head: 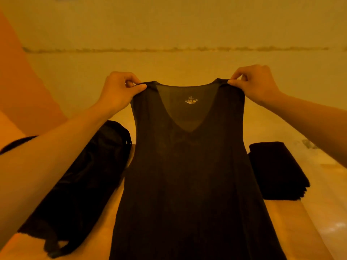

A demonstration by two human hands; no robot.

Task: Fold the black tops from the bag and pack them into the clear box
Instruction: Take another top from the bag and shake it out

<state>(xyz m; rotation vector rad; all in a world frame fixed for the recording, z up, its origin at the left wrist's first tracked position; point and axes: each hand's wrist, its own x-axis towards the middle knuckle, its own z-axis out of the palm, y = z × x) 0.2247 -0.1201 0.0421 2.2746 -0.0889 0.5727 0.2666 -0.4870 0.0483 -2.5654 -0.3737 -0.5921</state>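
My left hand [120,89] and right hand [253,85] each pinch one shoulder strap of the black V-neck top [187,175], which hangs lengthwise toward me.

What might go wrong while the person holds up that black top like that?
The left hand and the right hand only pinch the shoulders of the black top, so one side might slip and hang crooked. The top hangs wide between the black bag and the folded pile, so laying it down might brush and mess up the pile.
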